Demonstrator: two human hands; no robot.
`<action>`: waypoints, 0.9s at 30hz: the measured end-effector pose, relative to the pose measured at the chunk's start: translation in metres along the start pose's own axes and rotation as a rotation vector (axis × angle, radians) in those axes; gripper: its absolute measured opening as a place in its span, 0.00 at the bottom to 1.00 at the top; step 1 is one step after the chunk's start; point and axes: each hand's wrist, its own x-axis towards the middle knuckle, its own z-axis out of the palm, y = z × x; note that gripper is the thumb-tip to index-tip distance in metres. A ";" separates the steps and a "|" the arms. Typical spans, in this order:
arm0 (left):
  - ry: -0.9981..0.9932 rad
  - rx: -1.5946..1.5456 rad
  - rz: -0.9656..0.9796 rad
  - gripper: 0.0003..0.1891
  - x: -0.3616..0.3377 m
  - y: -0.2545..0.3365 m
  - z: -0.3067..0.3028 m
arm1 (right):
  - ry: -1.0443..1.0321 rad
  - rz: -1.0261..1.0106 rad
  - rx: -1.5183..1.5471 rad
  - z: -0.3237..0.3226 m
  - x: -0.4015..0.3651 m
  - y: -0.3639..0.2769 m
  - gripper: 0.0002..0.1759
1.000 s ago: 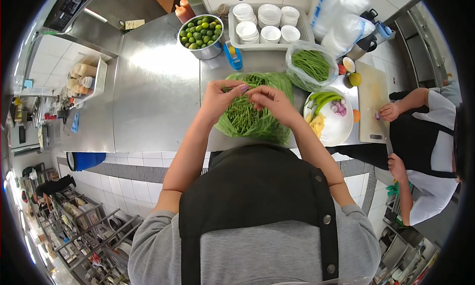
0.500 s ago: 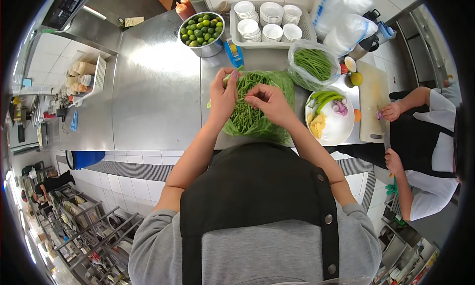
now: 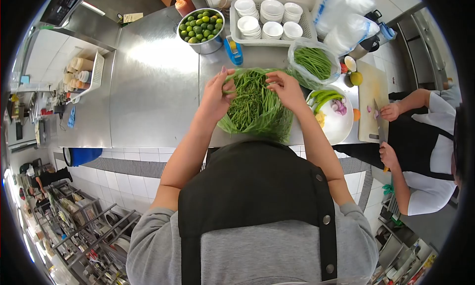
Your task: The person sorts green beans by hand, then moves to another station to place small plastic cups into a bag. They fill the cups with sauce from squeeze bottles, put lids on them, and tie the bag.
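Note:
A green plastic bag (image 3: 282, 119) lies open on the steel counter (image 3: 153, 87), full of thin green stalks (image 3: 246, 99). My left hand (image 3: 217, 91) is at the bag's upper left edge, its fingers curled on the plastic. On the upper right edge, my right hand (image 3: 284, 87) has its fingertips bent against the bag. The fingers of both hands look closed on the rim. Just right of the bag stand a clear bag of green beans (image 3: 312, 63) and a white plate (image 3: 341, 124) with green chillies, purple onion and yellow pieces.
Behind are a pot of limes (image 3: 213, 46), a blue tape dispenser (image 3: 233, 52) and a crate (image 3: 309, 30) of white bowls. At the right, a co-worker (image 3: 420, 131) holds a knife (image 3: 380, 124) over a cutting board (image 3: 371, 82).
My hands have moved apart from over the stalks to the bag's two sides, and the bag's mouth is wider. The small green piece by my left hand no longer shows. The co-worker's knife has shifted.

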 end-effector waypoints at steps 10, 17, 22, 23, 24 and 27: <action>0.108 -0.183 -0.204 0.11 -0.014 -0.034 -0.015 | 0.075 -0.184 -0.974 0.030 -0.012 -0.007 0.10; -0.069 -0.139 -0.264 0.13 -0.002 -0.040 -0.041 | 0.222 -0.099 -1.011 0.047 -0.003 0.005 0.10; -0.028 0.048 -0.181 0.14 -0.008 -0.031 -0.027 | 0.295 -0.006 -0.669 0.032 -0.011 -0.020 0.08; 0.003 0.093 -0.149 0.14 -0.010 -0.028 -0.018 | 0.302 -0.020 -0.606 0.028 -0.013 -0.020 0.09; 0.034 0.138 -0.118 0.14 -0.012 -0.025 -0.010 | 0.265 -0.083 -0.511 0.024 -0.015 -0.022 0.09; -0.092 0.312 0.013 0.14 -0.007 -0.022 -0.006 | 0.133 -0.183 -0.223 0.017 -0.023 -0.034 0.09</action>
